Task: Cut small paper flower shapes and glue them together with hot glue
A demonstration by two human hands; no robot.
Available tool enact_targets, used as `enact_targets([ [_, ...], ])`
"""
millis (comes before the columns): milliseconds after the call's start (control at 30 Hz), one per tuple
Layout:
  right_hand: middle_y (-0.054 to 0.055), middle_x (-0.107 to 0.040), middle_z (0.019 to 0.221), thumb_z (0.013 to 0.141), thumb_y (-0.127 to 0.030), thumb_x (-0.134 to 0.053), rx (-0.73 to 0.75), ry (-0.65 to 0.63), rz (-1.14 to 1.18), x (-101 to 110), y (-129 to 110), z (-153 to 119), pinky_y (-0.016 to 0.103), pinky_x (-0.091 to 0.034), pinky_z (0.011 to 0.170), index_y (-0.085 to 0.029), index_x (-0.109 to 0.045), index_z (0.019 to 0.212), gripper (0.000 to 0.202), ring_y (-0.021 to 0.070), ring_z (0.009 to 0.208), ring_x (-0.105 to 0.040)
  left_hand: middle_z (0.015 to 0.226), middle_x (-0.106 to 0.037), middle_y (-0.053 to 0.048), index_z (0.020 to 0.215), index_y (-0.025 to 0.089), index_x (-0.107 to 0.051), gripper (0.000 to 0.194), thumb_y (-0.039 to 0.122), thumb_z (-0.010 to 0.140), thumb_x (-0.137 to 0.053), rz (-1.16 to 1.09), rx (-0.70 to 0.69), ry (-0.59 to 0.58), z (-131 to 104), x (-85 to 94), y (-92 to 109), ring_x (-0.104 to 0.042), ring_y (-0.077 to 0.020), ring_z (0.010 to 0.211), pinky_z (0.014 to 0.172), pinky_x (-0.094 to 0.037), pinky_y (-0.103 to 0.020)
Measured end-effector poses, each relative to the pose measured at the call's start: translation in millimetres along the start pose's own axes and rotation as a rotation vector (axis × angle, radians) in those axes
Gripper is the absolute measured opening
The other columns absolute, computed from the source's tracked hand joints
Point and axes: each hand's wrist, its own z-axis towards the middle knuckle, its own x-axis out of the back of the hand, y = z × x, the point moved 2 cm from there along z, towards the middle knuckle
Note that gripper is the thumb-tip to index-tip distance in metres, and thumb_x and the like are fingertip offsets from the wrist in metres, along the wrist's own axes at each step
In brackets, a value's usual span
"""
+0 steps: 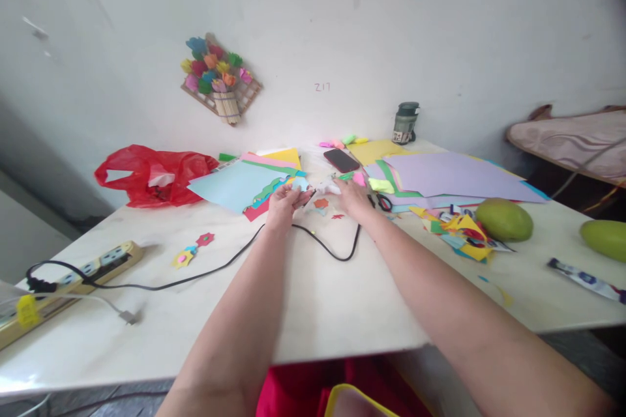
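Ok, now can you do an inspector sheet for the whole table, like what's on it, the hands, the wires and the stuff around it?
Surface: pale table, things spread widely across it.
Job's things: small whitish item between the hands, too blurred to name; orange cutout and red cutout close by.
Clutter: paper scraps beside a green fruit; red bag; phone.
Hands: left hand and right hand near the whitish item; grip unclear.
Cables: black cable plugged into the power strip; white cable has a loose end.
Surroundings: wall with a flower decoration.
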Motion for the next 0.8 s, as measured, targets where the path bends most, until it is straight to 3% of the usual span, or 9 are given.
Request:
enact_targets([
  [133,0.013,-0.059,0.118,0.082,-0.012,-0.045,-0.063,0.080,0.176,1,13,7,0.038,-0.042,0.089,-0.017,-0.044,0.134,0.052,0.0261,0.106,-0.055,0.073,-0.069,-0.004,0.082,0.013,-0.054,0.018,0.015,0.071,-0.068,-0.024,-0.018,0.065,2,1.9,1,-0.070,-0.0177,0.076,0.079,-0.054,-0.031],
  [233,0.010,-0.063,0.111,0.077,-0.017,-0.054,-0.130,0.200,0.533,-2,25,12,0.038,-0.044,0.085,-0.020,-0.049,0.128,0.051,0.0254,0.100,-0.057,0.077,-0.069,-0.006,0.081,0.012,-0.056,0.015,0.014,0.072,-0.067,-0.016,0.004,0.085,2,3.9,0,-0.070,-0.0187,0.077,0.081,-0.054,-0.033],
  [333,0.005,-0.064,0.096,0.071,-0.030,-0.064,-0.100,0.280,0.920,-2,28,12,0.032,-0.048,0.072,-0.020,-0.056,0.115,0.046,0.0201,0.083,-0.060,0.079,-0.069,-0.007,0.083,0.012,-0.056,0.017,0.017,0.073,-0.068,0.015,0.026,0.073,2,5.1,-3,-0.070,-0.0195,0.077,0.077,-0.055,-0.032],
  [433,0.000,-0.060,0.073,0.067,-0.037,-0.066,-0.068,0.208,1.175,3,23,5,0.026,-0.043,0.050,-0.018,-0.060,0.094,0.034,0.0124,0.055,-0.051,0.080,-0.069,-0.008,0.087,0.013,-0.055,0.020,0.018,0.074,-0.068,0.053,0.051,0.039,1,5.1,-7,-0.070,-0.0188,0.072,0.068,-0.056,-0.029],
  [567,-0.005,-0.051,0.052,0.062,-0.026,-0.066,-0.020,0.058,1.327,10,12,-5,0.023,-0.038,0.043,-0.017,-0.055,0.073,0.018,0.0097,0.043,-0.045,0.081,-0.070,-0.008,0.090,0.014,-0.052,0.020,0.016,0.075,-0.066,0.068,0.085,0.013,1,4.3,-9,-0.070,-0.0178,0.069,0.064,-0.056,-0.027],
  [800,-0.002,-0.056,0.054,0.065,-0.037,-0.069,0.030,-0.082,1.340,20,5,-13,0.022,-0.032,0.035,-0.015,-0.053,0.063,0.027,0.0067,0.036,-0.043,0.082,-0.070,-0.009,0.084,0.013,-0.052,0.014,0.016,0.077,-0.063,0.100,0.120,0.008,1,4.3,-9,-0.069,-0.0165,0.070,0.066,-0.055,-0.026],
])
